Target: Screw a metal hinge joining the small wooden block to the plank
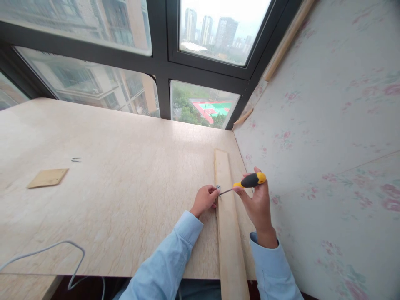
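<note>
A long, pale wooden board (230, 237) lies on the marble-patterned sill, its near end jutting past the front edge. My right hand (258, 208) is closed round the yellow and black handle of a screwdriver (250, 181). The screwdriver's thin shaft slants down to the left, and its tip is at the board's left edge. My left hand (204, 200) pinches a small metal bracket (218, 187) against that same edge, with its thumb close beside the tip. The fingers partly hide the bracket, so its full shape does not show.
On the left of the sill (125, 179) lie a small square wooden piece (48, 178) and two thin, dark metal bits (76, 159). A white cable (67, 242) loops over the front edge. Flowered wallpaper (318, 175) rises close on the right; windows stand behind.
</note>
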`<state>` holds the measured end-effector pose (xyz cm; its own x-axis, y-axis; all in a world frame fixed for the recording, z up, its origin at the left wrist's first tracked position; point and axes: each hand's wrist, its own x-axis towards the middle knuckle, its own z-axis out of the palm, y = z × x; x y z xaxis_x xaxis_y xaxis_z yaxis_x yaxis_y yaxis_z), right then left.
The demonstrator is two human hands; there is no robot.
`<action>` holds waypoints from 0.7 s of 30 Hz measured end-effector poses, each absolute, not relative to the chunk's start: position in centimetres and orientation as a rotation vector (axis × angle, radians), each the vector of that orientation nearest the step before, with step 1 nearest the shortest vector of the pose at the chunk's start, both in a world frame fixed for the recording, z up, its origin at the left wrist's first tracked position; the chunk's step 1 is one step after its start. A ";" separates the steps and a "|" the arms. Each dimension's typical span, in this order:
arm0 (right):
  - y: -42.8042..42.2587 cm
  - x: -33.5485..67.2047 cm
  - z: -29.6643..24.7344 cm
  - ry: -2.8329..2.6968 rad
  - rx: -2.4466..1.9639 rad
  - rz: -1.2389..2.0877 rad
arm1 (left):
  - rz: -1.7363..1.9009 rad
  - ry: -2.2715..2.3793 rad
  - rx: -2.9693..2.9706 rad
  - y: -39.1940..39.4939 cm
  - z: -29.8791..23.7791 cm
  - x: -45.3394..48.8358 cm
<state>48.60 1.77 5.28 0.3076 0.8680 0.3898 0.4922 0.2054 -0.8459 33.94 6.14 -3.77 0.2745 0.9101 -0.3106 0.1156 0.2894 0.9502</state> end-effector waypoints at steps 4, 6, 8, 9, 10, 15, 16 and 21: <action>1.4 48.4 5.7 -1.379 -1.173 0.753 | 0.734 1.169 1.146 6.2 -3.7 33.9; 1.1 48.6 5.7 -1.381 -1.172 0.809 | 0.733 1.164 1.147 6.2 -3.7 33.9; 1.1 48.9 5.5 -1.362 -1.291 0.694 | 0.736 1.162 1.156 6.1 -3.7 33.9; 1.1 49.0 5.4 -1.344 -1.371 0.587 | 0.739 1.160 1.161 6.1 -3.8 33.9; 1.1 49.1 5.2 -1.327 -1.438 0.479 | 0.741 1.159 1.161 6.1 -3.8 33.9; 1.1 48.9 5.2 -1.374 -1.265 0.600 | 0.744 1.156 1.147 6.2 -3.8 33.9; 1.0 48.8 5.4 -1.386 -1.197 0.680 | 0.743 1.158 1.149 6.2 -3.8 33.9; 0.8 49.1 5.6 -1.393 -1.227 0.714 | 0.743 1.160 1.158 6.2 -3.7 33.9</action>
